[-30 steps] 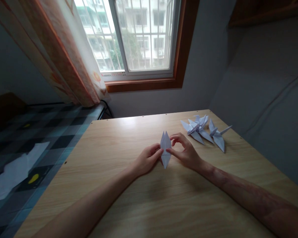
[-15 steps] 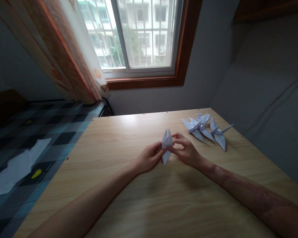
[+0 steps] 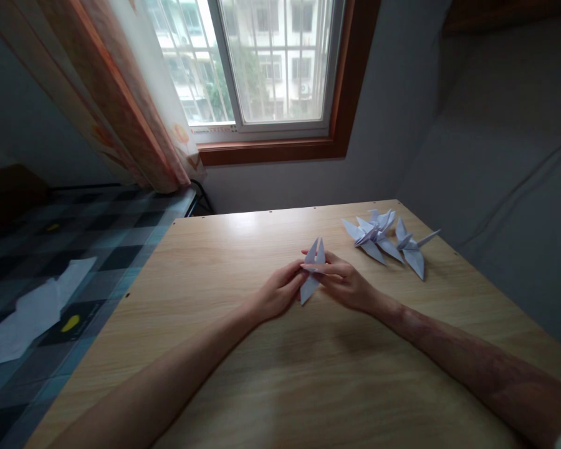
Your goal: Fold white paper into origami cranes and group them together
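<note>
Between my hands is a piece of folded white paper (image 3: 310, 288), held over the wooden table. Two narrow points stick up at its top and one broader point hangs down. My left hand (image 3: 280, 290) pinches its left edge. From the right, my right hand (image 3: 346, 282) grips it, with fingers lying across its middle and one fingertip showing behind it. The fingers cover the paper's middle. Beyond my right hand, several finished paper cranes (image 3: 374, 234) lie bunched together, and a single paper crane (image 3: 411, 247) sits just right of them.
The pale wooden table (image 3: 215, 262) stands below a barred window (image 3: 275, 68). At left is a bed with a checked cover (image 3: 116, 231), with white paper sheets (image 3: 37, 312) on it. A patterned curtain (image 3: 121, 93) hangs beside the window.
My right fingers have moved from the paper's right edge across its middle and behind it. The paper's lower point has swung slightly left. The cranes have stayed put.
</note>
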{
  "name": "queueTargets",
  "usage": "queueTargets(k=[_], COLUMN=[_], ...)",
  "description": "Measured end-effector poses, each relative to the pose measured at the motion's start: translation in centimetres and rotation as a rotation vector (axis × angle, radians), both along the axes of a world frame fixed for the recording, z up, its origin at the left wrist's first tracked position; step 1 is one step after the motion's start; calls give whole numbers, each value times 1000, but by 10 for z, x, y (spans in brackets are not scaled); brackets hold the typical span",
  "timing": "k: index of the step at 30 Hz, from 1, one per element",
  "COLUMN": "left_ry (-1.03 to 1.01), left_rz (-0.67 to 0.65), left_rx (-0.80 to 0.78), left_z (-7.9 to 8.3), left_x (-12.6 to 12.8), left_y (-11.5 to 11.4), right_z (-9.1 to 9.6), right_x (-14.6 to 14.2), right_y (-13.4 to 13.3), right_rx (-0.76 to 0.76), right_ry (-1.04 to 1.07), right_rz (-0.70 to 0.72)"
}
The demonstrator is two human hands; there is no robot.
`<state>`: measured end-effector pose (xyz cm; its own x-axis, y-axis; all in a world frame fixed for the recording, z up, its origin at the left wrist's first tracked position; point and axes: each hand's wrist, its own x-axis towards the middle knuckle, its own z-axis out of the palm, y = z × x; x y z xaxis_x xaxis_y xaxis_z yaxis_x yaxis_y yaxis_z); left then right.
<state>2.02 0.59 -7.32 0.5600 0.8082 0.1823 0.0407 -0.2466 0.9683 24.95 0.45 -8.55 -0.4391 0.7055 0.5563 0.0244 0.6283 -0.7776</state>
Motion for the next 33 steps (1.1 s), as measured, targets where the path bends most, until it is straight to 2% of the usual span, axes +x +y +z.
queueTargets(k=[7,11,15,23,29,33], left_ry=[-57,-134,-196,-164,-187,-104], left_rz=[-21,-54,-62,-15,-30,-38], left_rx=[-157,-289,-344,-217,-283,-212], left_z=[7,5,1,0,1,7], left_x=[1,1,0,-1,0,-1], left_y=[-2,-2,-1,6,4,3], right_z=[-1,2,4,-1,-1,-1], right_x=[6,7,7,6,5,7], right_y=[1,-1,-2,1,0,0], right_rx=[-82,-135,-162,-56,-38,-44], right_ry=[2,17,24,2,-4,-16], right_rz=[73,119,120,79,85,98])
